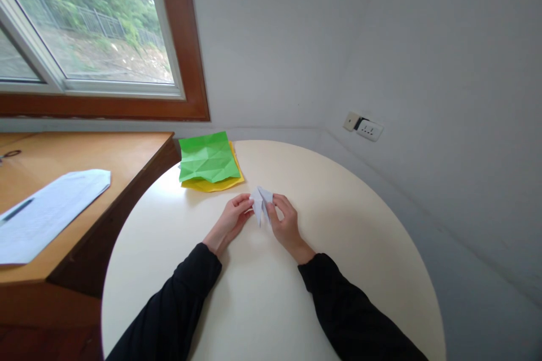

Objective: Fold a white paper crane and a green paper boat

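Note:
A small piece of folded white paper with pointed flaps is held between both hands above the round table. My left hand pinches its left edge between thumb and fingers. On the other side, my right hand grips the right flap, with the thumb in front and the fingers behind. Two points of the paper hang downward with a narrow gap between them. Parts of its outer edges are covered by my fingers.
Creased green paper lies over yellow paper at the far left of the round white table. To the left stands a wooden desk bearing white sheets, a pen and partly visible scissors. A wall socket is beyond.

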`<state>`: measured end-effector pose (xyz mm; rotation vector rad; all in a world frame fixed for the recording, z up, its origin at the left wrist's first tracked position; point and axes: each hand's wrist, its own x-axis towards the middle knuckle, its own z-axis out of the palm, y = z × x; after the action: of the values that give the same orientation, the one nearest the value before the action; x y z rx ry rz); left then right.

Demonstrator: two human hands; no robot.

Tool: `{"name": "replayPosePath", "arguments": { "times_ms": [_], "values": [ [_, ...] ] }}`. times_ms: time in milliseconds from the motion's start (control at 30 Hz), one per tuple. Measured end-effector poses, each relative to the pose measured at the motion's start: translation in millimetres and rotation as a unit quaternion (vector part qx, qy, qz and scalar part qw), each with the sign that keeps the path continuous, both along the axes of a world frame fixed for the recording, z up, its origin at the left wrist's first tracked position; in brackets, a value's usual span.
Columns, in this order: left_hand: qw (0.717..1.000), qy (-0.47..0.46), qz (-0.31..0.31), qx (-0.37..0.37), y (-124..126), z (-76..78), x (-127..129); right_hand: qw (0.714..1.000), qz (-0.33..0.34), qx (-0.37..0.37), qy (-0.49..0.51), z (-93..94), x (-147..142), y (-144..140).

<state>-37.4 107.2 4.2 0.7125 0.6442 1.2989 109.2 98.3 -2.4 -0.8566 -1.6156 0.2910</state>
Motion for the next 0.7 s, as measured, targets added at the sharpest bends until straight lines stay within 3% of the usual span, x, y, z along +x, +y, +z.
{"name": "replayPosePath", "arguments": {
  "times_ms": [367, 700],
  "values": [
    [0.999, -0.020, 0.037, -0.014, 3.8, -2.7, -1.2, 0.999, 0.010, 0.022, -0.026, 5.4, -0.9, -2.6],
    [1.000, -0.004, 0.022, -0.013, 4.2, -4.5, -1.4, 1.000, 0.021, -0.006, -0.014, 3.3, -2.0, 0.4]
  ]
}}
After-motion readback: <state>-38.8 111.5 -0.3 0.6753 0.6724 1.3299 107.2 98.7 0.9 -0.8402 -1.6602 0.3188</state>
